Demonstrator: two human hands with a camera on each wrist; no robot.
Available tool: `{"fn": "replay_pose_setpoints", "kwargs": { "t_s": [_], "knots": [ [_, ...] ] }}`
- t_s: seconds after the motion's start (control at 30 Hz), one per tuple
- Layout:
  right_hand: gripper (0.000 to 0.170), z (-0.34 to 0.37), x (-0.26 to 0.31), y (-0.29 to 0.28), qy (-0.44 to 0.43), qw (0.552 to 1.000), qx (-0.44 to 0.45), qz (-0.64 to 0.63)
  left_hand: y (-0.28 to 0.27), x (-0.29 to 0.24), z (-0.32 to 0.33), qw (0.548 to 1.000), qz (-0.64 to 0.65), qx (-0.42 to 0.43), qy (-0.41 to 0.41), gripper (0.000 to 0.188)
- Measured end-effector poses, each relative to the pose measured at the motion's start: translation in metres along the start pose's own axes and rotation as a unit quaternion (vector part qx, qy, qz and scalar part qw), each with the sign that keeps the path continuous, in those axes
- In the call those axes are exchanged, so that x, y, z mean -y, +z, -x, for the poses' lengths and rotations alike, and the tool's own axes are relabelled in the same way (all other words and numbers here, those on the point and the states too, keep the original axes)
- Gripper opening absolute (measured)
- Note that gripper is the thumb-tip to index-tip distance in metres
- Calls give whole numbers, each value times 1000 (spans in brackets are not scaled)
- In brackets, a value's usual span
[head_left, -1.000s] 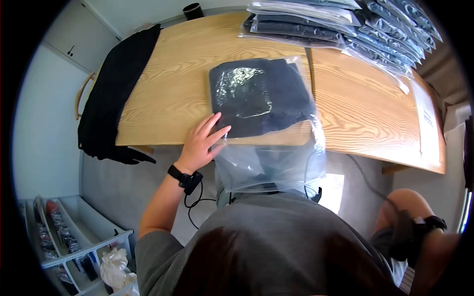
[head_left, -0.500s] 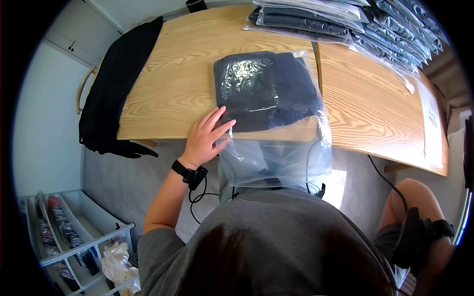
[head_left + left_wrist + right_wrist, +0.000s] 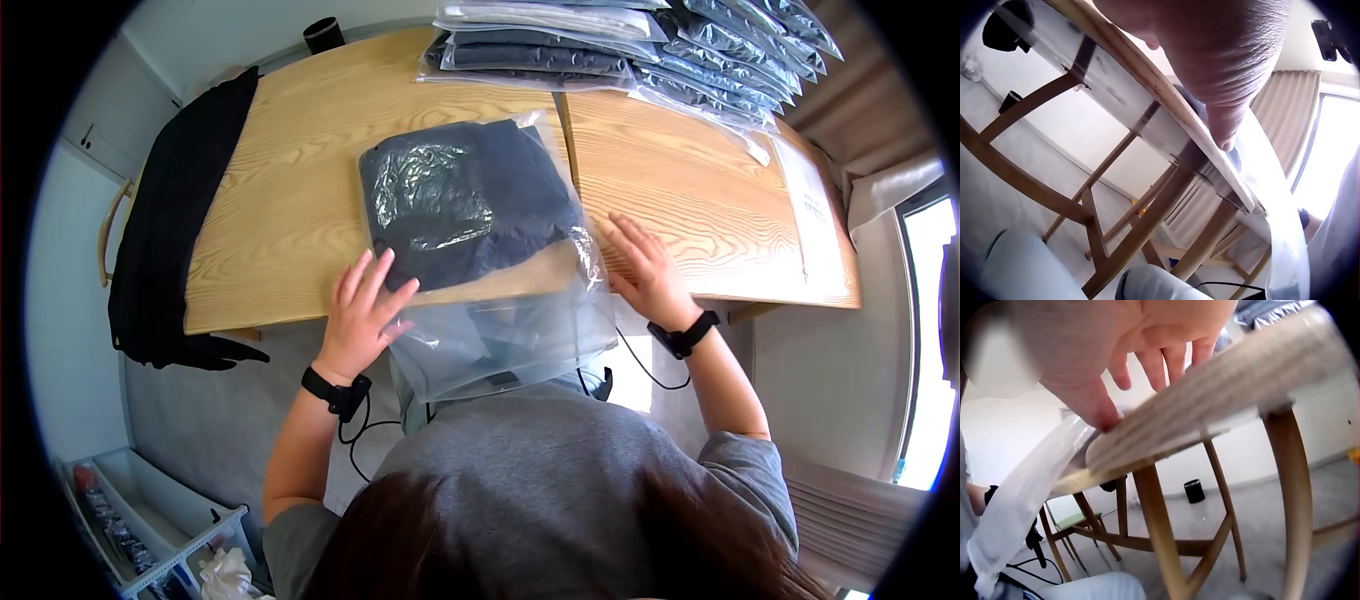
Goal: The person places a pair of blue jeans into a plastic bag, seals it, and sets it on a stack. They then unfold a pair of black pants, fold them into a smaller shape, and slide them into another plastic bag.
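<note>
Head view: left hand (image 3: 357, 318) touches bag (image 3: 480, 255) (clear plastic).

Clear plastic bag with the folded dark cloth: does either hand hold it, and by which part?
No grip shows: the left hand rests, fingers spread, at the left edge of the bag, and the right hand is spread beside its right edge.

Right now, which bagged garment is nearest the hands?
The dark folded garment by the left hand; the other bagged garments are stacked at the far side of the table.
</note>
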State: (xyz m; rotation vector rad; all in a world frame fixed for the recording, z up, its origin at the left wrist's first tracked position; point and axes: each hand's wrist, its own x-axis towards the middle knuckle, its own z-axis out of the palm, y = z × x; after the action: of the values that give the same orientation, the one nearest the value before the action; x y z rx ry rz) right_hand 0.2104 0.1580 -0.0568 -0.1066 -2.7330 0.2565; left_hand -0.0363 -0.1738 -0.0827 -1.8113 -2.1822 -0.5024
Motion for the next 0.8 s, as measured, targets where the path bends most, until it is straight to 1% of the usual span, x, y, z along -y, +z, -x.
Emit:
{"fn": "replay_pose_setpoints", "kwargs": {
  "t_s": [0.03, 0.07, 0.13, 0.17, 0.2, 0.27, 0.3, 0.33, 0.37, 0.4, 0.43, 0.47, 0.5, 0.53, 0.57, 0.6, 0.63, 0.67, 0.7, 0.73, 0.77, 0.8],
  "knots": [
    [62, 1, 1, 5, 10, 1000, 3, -20, -3, -2, -2, 1000, 4, 7, 16, 56],
    [62, 1, 0, 7, 10, 1000, 0, -19, -3, -1, -3, 1000, 2, 7, 18, 56],
    [65, -8, 0, 8, -7, 1000, 15, -7, -4, 2, -8, 998, 54, 30, 31, 50],
    [65, -11, -2, 9, -20, 1000, 18, 13, -6, 4, -12, 998, 51, 29, 35, 50],
    [65, -16, -3, 10, -19, 1000, 13, 13, -9, 8, -16, 995, 91, 25, 28, 46],
    [66, -28, -1, 10, -82, 995, 43, 37, -16, 14, -27, 984, 175, 18, 18, 37],
    [60, -34, 6, 6, -72, 997, 39, -12, -26, 15, -35, 984, 176, 4, 25, 33],
    [60, -40, 6, 4, -70, 997, 34, -10, -35, 17, -44, 980, 197, -7, 22, 31],
    [55, -49, 3, 2, -73, 992, 16, -104, -46, 22, -52, 971, 238, -15, 9, 28],
    [51, -58, 0, -1, -76, 977, -2, -197, -58, 28, -60, 961, 277, -22, -5, 27],
    [42, -69, -2, -10, -63, 967, -8, -247, -73, 32, -69, 947, 320, -32, -19, 28],
    [37, -76, 3, -19, 26, 882, -25, -470, -87, 37, -77, 931, 361, -42, -31, 31],
    [36, -86, 8, -38, 29, 874, -31, -485, -97, 42, -85, 929, 362, -78, -10, 49],
    [35, -95, 13, -58, 31, 865, -39, -500, -110, 50, -89, 931, 357, -79, -4, 49],
    [29, -103, 22, -73, 74, 805, -39, -588, -124, 59, -91, 934, 344, -82, -60, 44],
    [29, -108, 24, -90, 69, 806, -44, -586, -137, 61, -95, 933, 330, -86, -116, 40],
    [33, -115, 22, -107, -61, 922, -54, -379, -150, 48, -104, 916, 356, -111, -150, 36],
    [39, -120, 20, -115, -186, 970, -60, -142, -159, 36, -111, 896, 381, -136, -183, 31],
    [35, -127, 22, -115, -104, 951, -70, -284, -160, 41, -113, 829, 502, -163, -182, 29],
    [29, -133, 21, -110, -234, 927, -294, 1, -164, 45, -116, 830, 501, -165, -179, 29],
    [34, -138, 23, -104, -59, 955, -232, -176, -168, 49, -120, 850, 467, -131, -206, 27],
    [38, -143, 24, -98, 120, 919, -154, -341, -171, 54, -125, 867, 431, -97, -232, 26]
  ]
}}
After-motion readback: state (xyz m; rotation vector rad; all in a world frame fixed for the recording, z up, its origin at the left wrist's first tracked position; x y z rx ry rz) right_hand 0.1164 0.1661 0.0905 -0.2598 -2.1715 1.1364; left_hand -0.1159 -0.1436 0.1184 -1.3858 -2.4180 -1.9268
